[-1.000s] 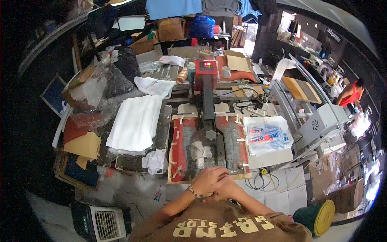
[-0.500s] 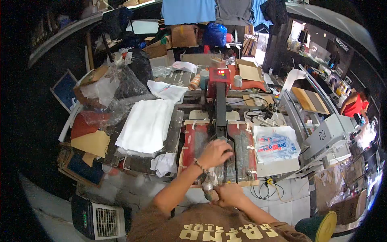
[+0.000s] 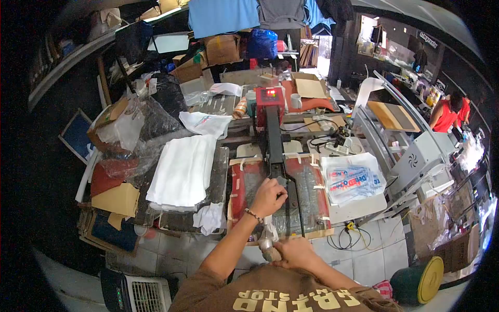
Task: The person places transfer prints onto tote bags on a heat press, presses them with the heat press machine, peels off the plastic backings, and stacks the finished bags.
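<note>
left hand (image 3: 270,198) unclasped, right hand (image 3: 296,253) gripping apparent handle (image 3: 266,244)

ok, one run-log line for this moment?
left hand: curled by knob, contact unclear | right hand: at wrapped handle, grip unclear | display: lit | white sheets: left of press | printed sheets: right of press

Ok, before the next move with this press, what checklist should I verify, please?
1. Right hand at the wrapped handle: ok, touching it.
2. Left hand clear of the press: not ok, it is over it.
3. Display lit: ok, red digits glow.
4. Printed white pieces aside: ok, lying to the right.
5. Plain white stack aside: ok, lying to the left.
6. Anything inside the press: cannot tell, hidden.
</note>
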Demonstrator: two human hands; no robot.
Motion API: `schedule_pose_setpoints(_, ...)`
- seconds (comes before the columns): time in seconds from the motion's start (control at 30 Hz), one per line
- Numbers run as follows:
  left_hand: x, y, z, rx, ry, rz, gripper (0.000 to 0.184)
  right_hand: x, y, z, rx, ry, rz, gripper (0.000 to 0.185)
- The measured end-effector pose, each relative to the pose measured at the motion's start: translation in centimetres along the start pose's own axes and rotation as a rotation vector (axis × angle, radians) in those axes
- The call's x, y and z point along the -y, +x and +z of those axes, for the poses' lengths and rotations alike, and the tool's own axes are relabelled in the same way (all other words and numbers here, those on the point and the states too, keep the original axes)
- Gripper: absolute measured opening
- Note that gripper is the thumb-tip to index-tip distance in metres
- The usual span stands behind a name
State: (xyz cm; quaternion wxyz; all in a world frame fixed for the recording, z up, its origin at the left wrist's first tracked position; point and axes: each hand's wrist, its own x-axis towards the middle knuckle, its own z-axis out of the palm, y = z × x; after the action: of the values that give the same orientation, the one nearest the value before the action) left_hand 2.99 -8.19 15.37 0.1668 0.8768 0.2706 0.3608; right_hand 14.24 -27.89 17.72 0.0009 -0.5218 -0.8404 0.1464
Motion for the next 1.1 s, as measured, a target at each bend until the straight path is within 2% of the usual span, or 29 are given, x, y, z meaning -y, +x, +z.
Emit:
schedule_pose_setpoints(0.17, 0.0, 0.0, 0.0, -0.006, -0.026, -0.018, 0.010, -0.2, 0.1, 0.1, -0.042, -0.010, -0.042, 0.066)
schedule_pose_setpoints(0.27, -0.4, 0.0, -0.4, 0.000, -0.035, -0.043, 0.010, 0.4, 0.0, -1.2, 0.009, 0.003, -0.020, 0.066)
schedule_pose_setpoints(0.33, -0.5, -0.1, -0.4, 0.006, -0.039, -0.056, 0.011, 0.8, -0.3, -1.8, -0.069, 0.053, -0.016, 0.044)
schedule_pose_setpoints(0.53, 0.3, -0.3, 0.2, -0.042, -0.031, -0.013, 0.010, 1.0, -0.2, -1.8, -0.038, 0.058, 0.010, 0.044)
schedule_pose_setpoints(0.63, 0.4, -0.3, 0.2, -0.029, -0.047, -0.004, 0.010, 1.5, -0.4, -2.6, 0.038, 0.072, 0.078, 0.043)
schedule_pose_setpoints(0.93, 0.7, 0.0, -0.1, 0.010, -0.041, -0.027, 0.011, 1.3, 0.0, -1.7, 0.070, 0.015, 0.108, 0.047)
schedule_pose_setpoints(1.0, 1.2, 0.3, 0.0, -0.106, -0.257, -0.093, 0.011, 1.2, -0.1, -1.9, 0.030, 0.006, 0.067, 0.047)
schedule_pose_setpoints(1.03, 0.9, 0.4, -0.2, -0.101, -0.264, -0.096, 0.011, 1.2, -0.3, -1.8, -0.016, -0.003, 0.030, 0.048)
schedule_pose_setpoints(1.1, 0.3, 0.8, -1.1, -0.305, -0.161, -0.224, 0.015, 1.0, -0.6, -1.5, -0.060, 0.019, 0.007, 0.048)
